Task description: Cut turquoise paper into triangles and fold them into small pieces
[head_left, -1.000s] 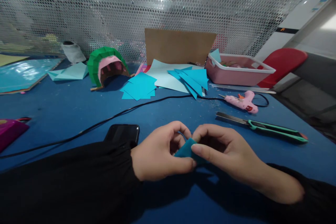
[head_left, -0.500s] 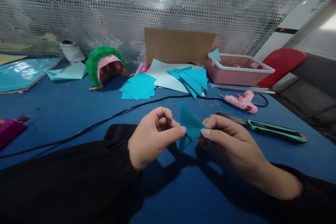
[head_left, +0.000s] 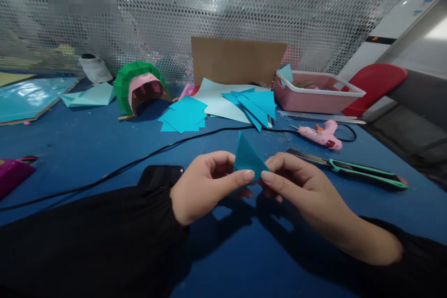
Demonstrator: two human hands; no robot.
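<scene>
Hands (head_left: 206, 186) (head_left: 300, 188) on half-hidden, perhaps folded triangle (head_left: 246, 158)

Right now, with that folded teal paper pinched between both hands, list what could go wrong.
1. The folded teal paper is held only at its lower edge by the tips of the left hand and right hand; it could slip or crease crookedly.
2. The scissors lie close behind the right hand, blades towards it; a careless move might catch them.
3. The black cord runs just past the left sleeve and could snag.
</scene>
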